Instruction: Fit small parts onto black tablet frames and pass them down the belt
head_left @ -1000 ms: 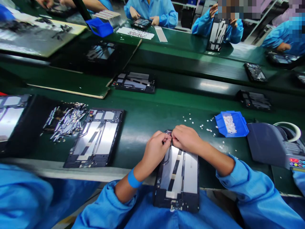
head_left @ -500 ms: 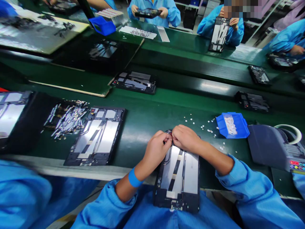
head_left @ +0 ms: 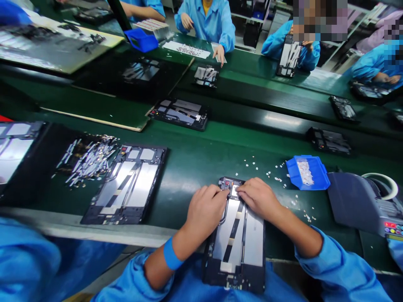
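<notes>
Curled nearly closed, our left hand (head_left: 206, 209) and right hand (head_left: 262, 197) touch an opened tablet (head_left: 234, 241), upper end, whether pinching anything we cannot tell.

device (head_left: 236, 243) at bench edge (head_left: 147, 235) | left: second device (head_left: 143, 184), then strips (head_left: 91, 164) | right: bin (head_left: 292, 174) holding flakes (head_left: 305, 173), then machine (head_left: 352, 199)

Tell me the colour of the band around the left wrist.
The wristband is plain blue; the head view shows it best.

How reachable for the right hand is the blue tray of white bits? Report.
Likely yes: between the right hand and the blue tray lie only green tabletop and scattered white bits.
</notes>
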`<state>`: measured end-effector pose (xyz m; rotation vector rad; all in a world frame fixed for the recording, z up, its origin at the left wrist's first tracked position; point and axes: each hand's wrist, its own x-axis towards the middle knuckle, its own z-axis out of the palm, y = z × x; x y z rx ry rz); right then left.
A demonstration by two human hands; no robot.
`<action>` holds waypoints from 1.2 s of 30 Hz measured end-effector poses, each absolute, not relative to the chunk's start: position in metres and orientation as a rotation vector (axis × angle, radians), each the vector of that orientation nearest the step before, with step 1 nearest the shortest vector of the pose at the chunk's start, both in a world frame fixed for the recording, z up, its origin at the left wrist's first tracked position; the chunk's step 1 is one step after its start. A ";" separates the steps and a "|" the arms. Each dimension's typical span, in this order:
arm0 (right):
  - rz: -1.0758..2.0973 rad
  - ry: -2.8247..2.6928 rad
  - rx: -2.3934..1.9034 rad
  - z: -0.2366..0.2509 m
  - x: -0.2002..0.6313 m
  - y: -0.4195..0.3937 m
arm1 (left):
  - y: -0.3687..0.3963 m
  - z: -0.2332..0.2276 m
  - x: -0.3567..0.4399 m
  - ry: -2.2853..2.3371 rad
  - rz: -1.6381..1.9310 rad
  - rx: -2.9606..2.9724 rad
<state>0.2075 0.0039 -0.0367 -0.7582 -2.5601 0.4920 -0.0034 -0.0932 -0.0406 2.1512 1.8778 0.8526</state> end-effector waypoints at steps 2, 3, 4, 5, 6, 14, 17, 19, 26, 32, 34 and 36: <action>0.454 -2.588 -0.780 -0.038 0.206 0.003 | -0.096 -0.039 -0.002 1.933 0.770 2.257; 0.431 -2.603 -0.789 -0.039 0.204 0.002 | -0.097 -0.039 -0.002 1.943 0.745 2.280; 0.408 -2.620 -0.794 -0.039 0.203 0.002 | -0.098 -0.039 -0.002 1.942 0.729 2.289; 0.385 -2.638 -0.795 -0.038 0.202 0.001 | -0.099 -0.038 -0.003 1.932 0.722 2.289; 0.364 -2.659 -0.793 -0.037 0.200 0.000 | -0.100 -0.038 -0.004 1.920 0.725 2.283; 0.336 -2.735 -0.778 -0.033 0.189 0.001 | -0.106 -0.039 -0.030 1.913 0.921 2.072; 0.374 -2.720 -0.788 -0.032 0.189 0.003 | -0.103 -0.038 -0.034 1.910 0.904 2.018; 0.341 -2.758 -0.789 -0.032 0.190 0.003 | -0.099 -0.038 -0.033 1.892 0.892 2.005; -0.029 -2.936 -0.628 -0.020 0.190 -0.003 | -0.090 -0.037 -0.023 1.878 0.741 2.206; -0.120 -3.025 -0.548 -0.010 0.181 -0.007 | -0.085 -0.034 -0.028 1.875 0.589 2.422; -0.066 -3.009 -0.570 -0.013 0.182 -0.006 | -0.085 -0.030 -0.030 1.828 0.506 2.556; 0.051 -2.926 -0.627 -0.017 0.186 -0.003 | -0.085 -0.025 -0.032 1.769 0.379 2.717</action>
